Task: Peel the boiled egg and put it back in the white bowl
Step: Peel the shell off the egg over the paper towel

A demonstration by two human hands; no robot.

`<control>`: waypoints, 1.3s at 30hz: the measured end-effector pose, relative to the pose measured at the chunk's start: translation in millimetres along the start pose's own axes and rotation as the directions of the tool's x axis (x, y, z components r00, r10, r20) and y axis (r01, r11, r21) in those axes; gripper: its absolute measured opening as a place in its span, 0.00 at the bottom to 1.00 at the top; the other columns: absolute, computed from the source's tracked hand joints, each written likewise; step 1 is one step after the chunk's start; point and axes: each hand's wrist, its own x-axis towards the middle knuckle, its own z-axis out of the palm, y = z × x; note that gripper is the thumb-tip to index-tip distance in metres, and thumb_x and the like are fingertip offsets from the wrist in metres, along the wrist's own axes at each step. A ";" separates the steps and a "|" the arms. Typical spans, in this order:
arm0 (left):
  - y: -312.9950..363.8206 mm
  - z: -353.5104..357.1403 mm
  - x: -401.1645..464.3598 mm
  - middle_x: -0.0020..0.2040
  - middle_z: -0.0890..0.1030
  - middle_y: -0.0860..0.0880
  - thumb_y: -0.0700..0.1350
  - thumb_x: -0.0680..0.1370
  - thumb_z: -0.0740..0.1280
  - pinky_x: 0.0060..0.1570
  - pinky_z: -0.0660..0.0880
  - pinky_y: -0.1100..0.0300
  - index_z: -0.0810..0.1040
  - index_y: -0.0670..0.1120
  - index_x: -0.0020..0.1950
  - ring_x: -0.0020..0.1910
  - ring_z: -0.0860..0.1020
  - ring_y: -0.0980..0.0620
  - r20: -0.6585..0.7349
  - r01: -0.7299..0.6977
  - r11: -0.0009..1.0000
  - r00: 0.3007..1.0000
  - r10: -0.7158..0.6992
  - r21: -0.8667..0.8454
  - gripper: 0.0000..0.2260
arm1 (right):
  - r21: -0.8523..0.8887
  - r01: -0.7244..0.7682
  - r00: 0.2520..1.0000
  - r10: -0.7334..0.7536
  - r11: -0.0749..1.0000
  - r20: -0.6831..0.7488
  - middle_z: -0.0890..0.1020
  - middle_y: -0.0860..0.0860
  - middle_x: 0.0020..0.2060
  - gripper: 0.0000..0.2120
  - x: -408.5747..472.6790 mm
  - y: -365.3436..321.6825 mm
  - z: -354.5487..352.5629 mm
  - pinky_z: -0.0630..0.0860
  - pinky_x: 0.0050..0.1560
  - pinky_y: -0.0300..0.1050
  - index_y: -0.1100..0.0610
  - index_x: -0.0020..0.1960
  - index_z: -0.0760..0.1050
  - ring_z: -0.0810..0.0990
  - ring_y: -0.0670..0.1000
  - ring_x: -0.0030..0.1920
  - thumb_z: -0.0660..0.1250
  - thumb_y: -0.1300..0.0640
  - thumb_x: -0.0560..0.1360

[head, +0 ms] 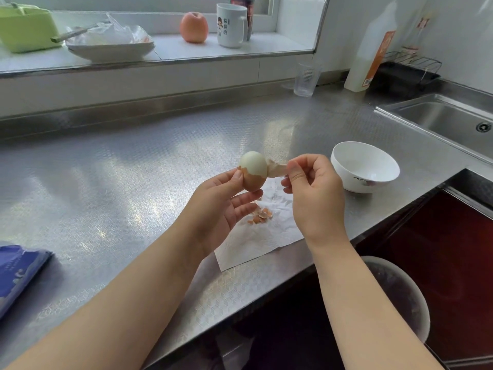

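Above the white paper towel (269, 236) spread on the embossed steel counter (120, 182), the left hand (224, 206) holds the brown-shelled boiled egg (253, 170) upright between thumb and fingertips, gripping it at its lower half; the top of the egg is already bare and white, while the brown shell still covers the bottom part; the right hand (314, 193) pinches a pale strip of shell with its membrane (276, 169), which looks still joined to the egg at its right side; so the step in hand, I judge, is the peeling itself, about half done; small brown shell fragments (260, 216) lie on the paper towel just under the hands; the round white ceramic bowl (365, 166) stands on the counter near the right hand, nothing visible inside it, and the egg is well apart from it for now; the next move probably calls for pulling this strip free and dropping it on the towel, then turning the egg in the left fingers to reach the lower shell; the grip should be gentle, because the bare white is soft and may tear; only after the last shell is off can the egg go into the bowl.
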 end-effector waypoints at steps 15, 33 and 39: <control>-3.0 -3.5 1.6 0.50 0.84 0.43 0.40 0.84 0.58 0.39 0.79 0.62 0.77 0.38 0.64 0.43 0.82 0.50 0.017 0.079 0.997 0.997 -0.078 -0.010 0.13 | 0.272 -0.162 0.973 0.199 0.948 -0.114 0.81 0.52 0.35 0.03 22.1 -7.6 -10.5 0.77 0.32 0.36 0.60 0.48 0.77 0.81 0.43 0.30 0.65 0.60 0.78; -0.4 -1.4 3.7 0.46 0.86 0.50 0.43 0.84 0.59 0.38 0.78 0.63 0.75 0.40 0.67 0.40 0.83 0.54 -0.123 -0.053 0.998 0.991 0.050 -0.022 0.15 | -0.558 0.211 0.942 -0.014 0.803 0.336 0.78 0.43 0.29 0.05 1.5 3.7 -15.4 0.70 0.36 0.43 0.50 0.45 0.77 0.76 0.45 0.34 0.69 0.50 0.74; -0.6 -1.2 3.2 0.48 0.85 0.48 0.44 0.84 0.60 0.37 0.78 0.63 0.75 0.40 0.67 0.41 0.83 0.53 -0.117 -0.041 0.998 0.992 0.036 -0.043 0.15 | -0.569 0.254 0.853 0.096 0.782 0.513 0.74 0.43 0.48 0.16 -5.2 6.8 -19.5 0.68 0.59 0.46 0.47 0.61 0.75 0.72 0.45 0.53 0.65 0.59 0.75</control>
